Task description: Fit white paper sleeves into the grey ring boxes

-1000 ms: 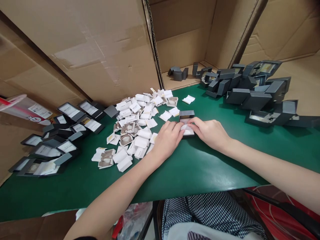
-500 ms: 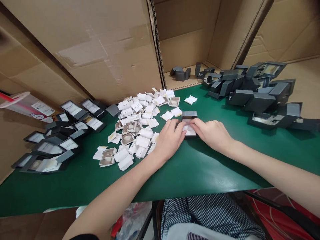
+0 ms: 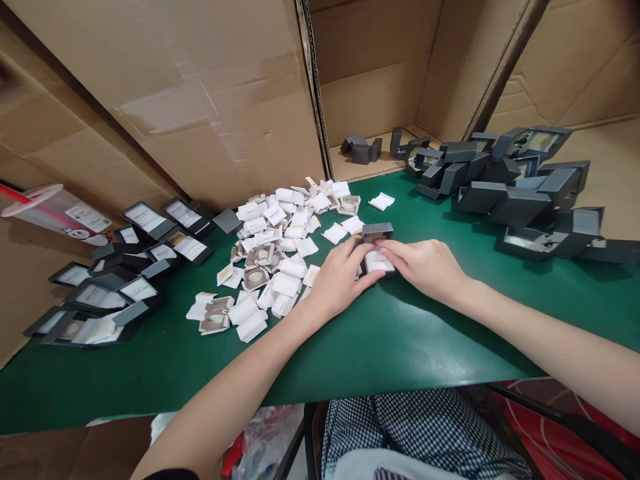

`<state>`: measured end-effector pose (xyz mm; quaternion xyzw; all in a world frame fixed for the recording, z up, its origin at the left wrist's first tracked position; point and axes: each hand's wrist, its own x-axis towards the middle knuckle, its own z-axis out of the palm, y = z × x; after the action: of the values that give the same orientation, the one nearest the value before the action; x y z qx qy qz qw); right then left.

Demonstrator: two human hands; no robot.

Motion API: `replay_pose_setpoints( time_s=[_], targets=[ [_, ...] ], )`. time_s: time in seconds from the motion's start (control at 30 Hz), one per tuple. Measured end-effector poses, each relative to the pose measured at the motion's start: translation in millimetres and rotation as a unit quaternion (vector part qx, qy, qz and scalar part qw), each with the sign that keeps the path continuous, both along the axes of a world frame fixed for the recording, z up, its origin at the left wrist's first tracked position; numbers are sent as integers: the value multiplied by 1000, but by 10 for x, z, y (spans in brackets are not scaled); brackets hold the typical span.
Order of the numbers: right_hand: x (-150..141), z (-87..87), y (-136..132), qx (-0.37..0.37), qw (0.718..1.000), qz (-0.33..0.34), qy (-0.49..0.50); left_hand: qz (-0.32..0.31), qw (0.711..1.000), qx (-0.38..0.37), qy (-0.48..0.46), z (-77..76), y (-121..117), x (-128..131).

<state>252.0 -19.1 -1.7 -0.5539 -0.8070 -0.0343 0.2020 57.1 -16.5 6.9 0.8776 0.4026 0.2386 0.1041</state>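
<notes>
On the green table in front of me, a small dark grey hinged box stands with its lid up and a white insert in its base. My left hand wraps the box's left side, thumb at the near edge of the insert. From the right, my right hand reaches in, its fingertips pressed together on the far part of the insert, near the hinge. Whether those fingertips pinch any part of it is hidden. Left of the box lies a heap of white folded card inserts.
Several open grey boxes with white inserts lie at the left, by a clear plastic cup with a red straw. More open grey boxes are piled at the right. A large cardboard box stands open behind the table.
My left thumb has moved down to the insert's near edge, and more of its white surface shows. My right fingers have shifted slightly left over the box.
</notes>
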Motion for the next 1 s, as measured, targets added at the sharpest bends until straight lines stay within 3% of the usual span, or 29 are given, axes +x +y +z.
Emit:
replay_pose_setpoints(
  time_s=[0.1,0.2,0.43,0.6,0.73,1.0],
  targets=[
    [6,28,18,-60,996,-3,61,17,1000,11,14,1,0,21],
    [52,35,54,-70,986,49,139,31,999,22,23,0,-1,25],
    [150,23,89,91,970,160,157,40,998,34,26,-2,19,-79],
    [103,-27,78,132,943,272,135,23,1000,15,-7,-1,53,-145],
    [74,-96,72,119,943,277,141,-9,999,3,-40,-10,96,-176],
    [59,-118,63,110,949,263,136,-13,999,-16,-39,-6,102,-187]
  ],
)
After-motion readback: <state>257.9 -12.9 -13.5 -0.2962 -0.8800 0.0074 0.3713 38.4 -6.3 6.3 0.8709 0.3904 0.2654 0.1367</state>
